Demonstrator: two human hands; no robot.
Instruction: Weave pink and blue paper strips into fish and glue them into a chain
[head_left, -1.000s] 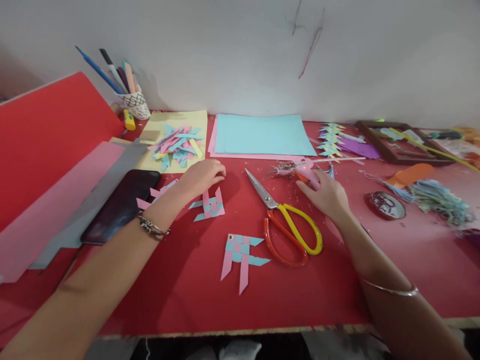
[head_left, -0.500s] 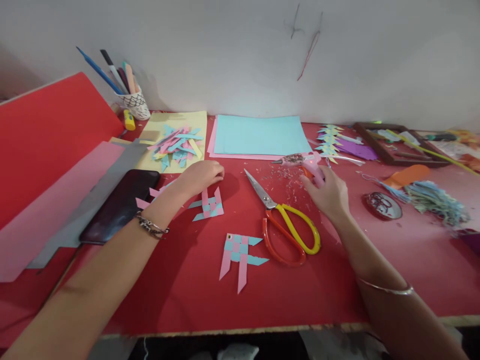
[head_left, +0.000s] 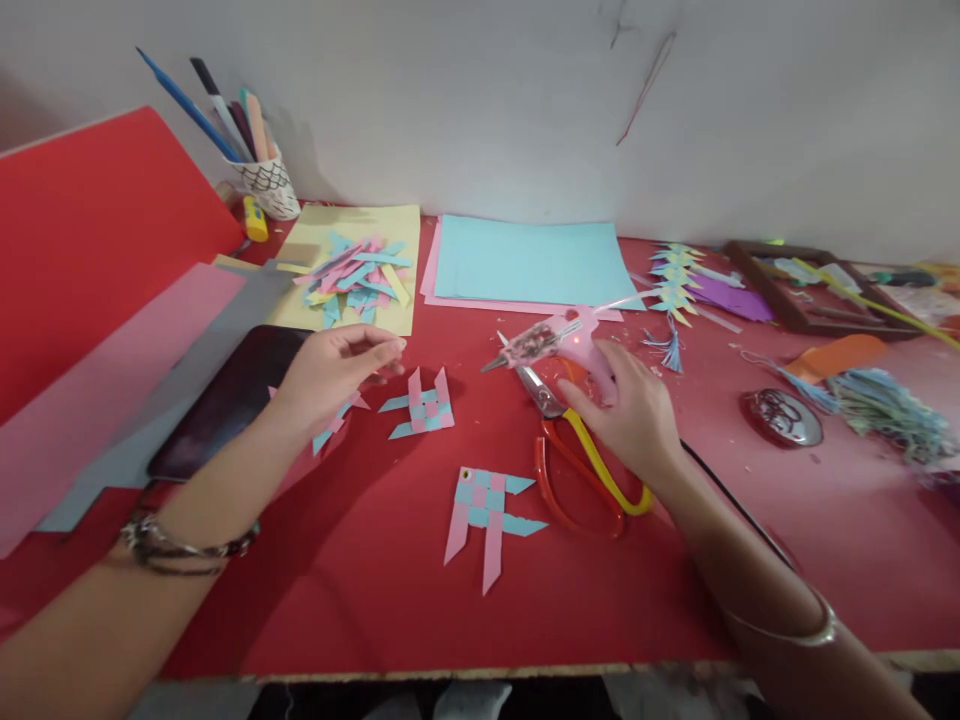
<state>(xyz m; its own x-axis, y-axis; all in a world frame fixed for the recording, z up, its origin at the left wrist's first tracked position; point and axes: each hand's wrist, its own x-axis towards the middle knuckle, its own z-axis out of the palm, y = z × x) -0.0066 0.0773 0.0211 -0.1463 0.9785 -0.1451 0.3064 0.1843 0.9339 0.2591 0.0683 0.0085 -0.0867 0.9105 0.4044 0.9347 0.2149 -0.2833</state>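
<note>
woven paper fish lying nearest me on the red table, scissors sitting just beside it, second fish resting farther back, my right grip holding a pink glue gun above the scissors, my left grip curling in, honestly can't tell if it's pinching anything

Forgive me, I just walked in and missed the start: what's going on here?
Someone's right hand holds a glue gun, its nozzle pointing left. The left hand hangs above the table; whether it pinches anything is too small to tell. One paper fish lies beside the scissors, another farther back, and what looks like a third shows partly behind the left hand.
</note>
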